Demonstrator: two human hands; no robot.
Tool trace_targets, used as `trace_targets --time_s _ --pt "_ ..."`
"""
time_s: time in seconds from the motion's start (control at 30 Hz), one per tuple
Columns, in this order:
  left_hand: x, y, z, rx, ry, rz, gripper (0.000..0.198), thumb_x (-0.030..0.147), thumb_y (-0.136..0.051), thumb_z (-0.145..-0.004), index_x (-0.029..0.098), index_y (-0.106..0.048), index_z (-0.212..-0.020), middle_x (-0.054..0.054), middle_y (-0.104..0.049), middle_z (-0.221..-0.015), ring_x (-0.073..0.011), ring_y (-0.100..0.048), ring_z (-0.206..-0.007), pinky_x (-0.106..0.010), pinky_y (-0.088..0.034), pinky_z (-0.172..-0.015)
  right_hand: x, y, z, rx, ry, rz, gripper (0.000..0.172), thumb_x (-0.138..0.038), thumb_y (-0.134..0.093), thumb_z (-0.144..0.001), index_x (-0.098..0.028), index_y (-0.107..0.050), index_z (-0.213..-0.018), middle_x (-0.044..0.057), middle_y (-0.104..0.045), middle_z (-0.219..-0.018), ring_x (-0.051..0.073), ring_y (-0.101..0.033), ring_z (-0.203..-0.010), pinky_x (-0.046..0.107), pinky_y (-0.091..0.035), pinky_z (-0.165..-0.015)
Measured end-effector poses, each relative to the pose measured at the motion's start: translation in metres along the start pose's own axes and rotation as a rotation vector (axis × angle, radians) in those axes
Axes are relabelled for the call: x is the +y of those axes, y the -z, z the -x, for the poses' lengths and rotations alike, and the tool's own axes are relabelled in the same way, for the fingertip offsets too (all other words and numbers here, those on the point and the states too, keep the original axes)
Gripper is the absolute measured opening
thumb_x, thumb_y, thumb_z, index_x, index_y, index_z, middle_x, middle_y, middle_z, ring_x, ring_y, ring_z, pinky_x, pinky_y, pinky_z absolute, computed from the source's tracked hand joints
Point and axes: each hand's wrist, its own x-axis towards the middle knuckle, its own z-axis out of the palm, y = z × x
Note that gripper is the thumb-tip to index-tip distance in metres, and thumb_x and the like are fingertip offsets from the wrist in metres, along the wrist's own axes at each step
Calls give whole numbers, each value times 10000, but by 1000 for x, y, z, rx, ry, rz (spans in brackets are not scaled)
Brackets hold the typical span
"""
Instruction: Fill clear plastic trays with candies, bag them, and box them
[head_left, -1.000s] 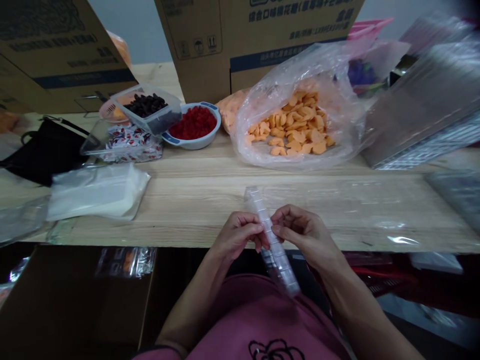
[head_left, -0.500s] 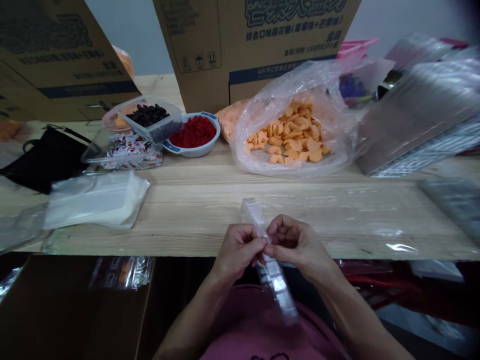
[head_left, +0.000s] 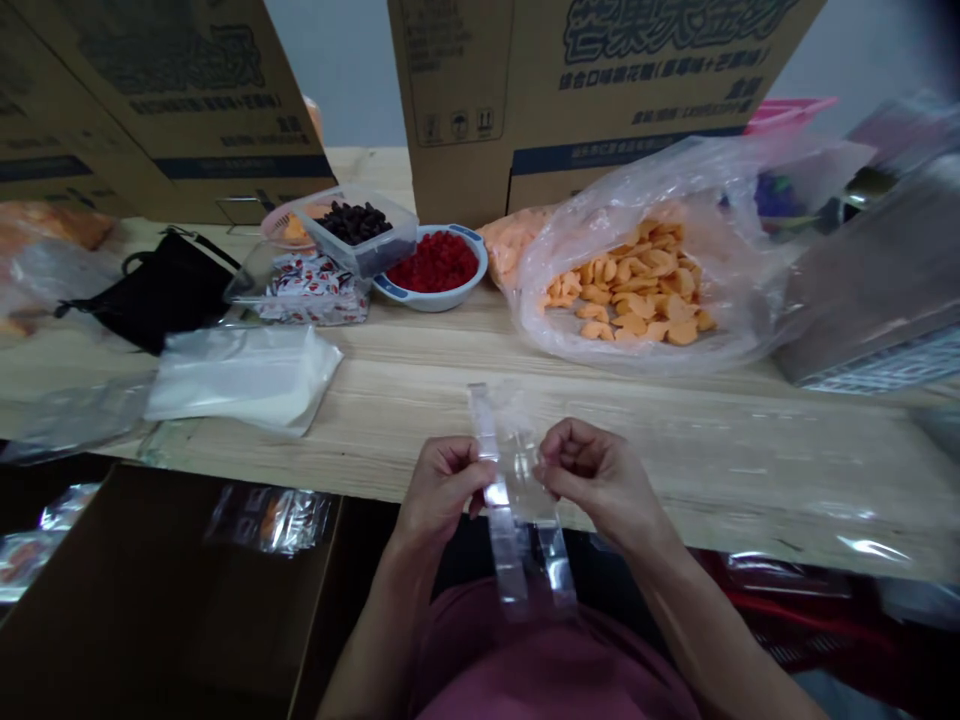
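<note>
Between my two hands is a long piece of clear, shiny plastic with a row of small compartments (head_left: 504, 530). It is spread into two parallel strips at the table's front edge. My left hand (head_left: 442, 485) pinches the left strip between thumb and fingers. My right hand (head_left: 592, 475) has its fingertips closed on the right side of the same plastic. The far end of the plastic lies over the table, the near end over my lap. Whether the two strips are joined is hard to make out.
Behind stand an open bag of orange pieces (head_left: 645, 290), a bowl of red pieces (head_left: 450, 298), a tub of dark pieces (head_left: 382, 255) and wrapped packets (head_left: 315, 290). Clear bags (head_left: 240, 385) lie left, clear trays (head_left: 885, 290) right. Cardboard boxes (head_left: 465, 190) stand behind; an open box (head_left: 172, 600) is below left.
My hands have moved apart, and the narrow plastic piece is now spread into two strips. The view has turned a little to the left.
</note>
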Motion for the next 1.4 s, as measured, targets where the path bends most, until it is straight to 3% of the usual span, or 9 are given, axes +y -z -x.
trace_targets --time_s 0.23,0.3,0.4,0.47,0.8,0.9,1.07,1.2,1.4 --pt "1 21 -3 41 7 44 261 242 -674 -670 138 -514 -491 12 -542 -430 -55 -431 -349 -154 -269 -321 15 -7 -19 143 164 595 103 -232 -621 -653 -196 -534 -695 -19 -535 -577 121 -489 -501 251 -386 -487" --pt "0 22 -4 13 22 48 263 254 -683 -680 132 -526 -508 -1 -560 -444 -61 -452 -362 -156 -287 -334 16 -12 -18 80 160 520 137 -290 -639 -692 -194 -543 -706 -9 -548 -591 126 -502 -519 256 -399 -501" --pt "0 24 -6 -51 36 61 271 282 -701 -697 121 -551 -538 -11 -575 -470 -63 -473 -387 -158 -321 -362 11 -21 -15 -139 48 203 214 -382 -649 -756 -183 -576 -780 10 -591 -639 135 -552 -570 257 -438 -532" --pt "-1 25 -7 -99 44 78 272 296 -704 -708 115 -566 -559 -21 -590 -496 -65 -488 -406 -162 -347 -383 8 -25 -14 -218 -30 41 251 -389 -701 -733 -181 -584 -812 10 -608 -656 132 -569 -582 252 -453 -544" --pt "-5 32 -9 -192 61 122 218 296 -680 -709 105 -632 -616 -47 -627 -553 -100 -538 -446 -192 -399 -403 8 -25 -16 -208 -86 -91 275 -343 -790 -656 -171 -596 -747 -5 -612 -643 103 -567 -556 226 -469 -527" --pt "-3 28 -9 -137 62 72 203 283 -678 -685 112 -624 -591 -39 -616 -526 -97 -529 -433 -189 -388 -398 5 -26 -16 -221 -93 -96 284 -350 -792 -661 -174 -589 -752 -8 -614 -619 105 -566 -543 229 -469 -523" --pt "2 16 -5 58 31 -70 239 265 -680 -662 136 -542 -516 14 -532 -434 -53 -429 -364 -160 -294 -353 0 -33 -15 -253 -63 -95 280 -318 -797 -657 -182 -564 -735 3 -634 -642 122 -596 -562 241 -480 -530" --pt "5 15 -1 35 27 -40 280 309 -684 -676 139 -527 -519 22 -514 -424 -50 -416 -354 -160 -273 -338 4 -38 -16 -261 -95 -207 325 -248 -836 -593 -184 -542 -715 -14 -622 -619 115 -596 -543 218 -468 -508" --pt "13 27 5 23 -16 -8 278 313 -692 -678 135 -539 -527 11 -556 -445 -47 -412 -344 -158 -261 -323 6 -47 -19 -244 -87 -268 230 -203 -786 -595 -173 -572 -676 -39 -565 -539 75 -503 -444 186 -390 -425"
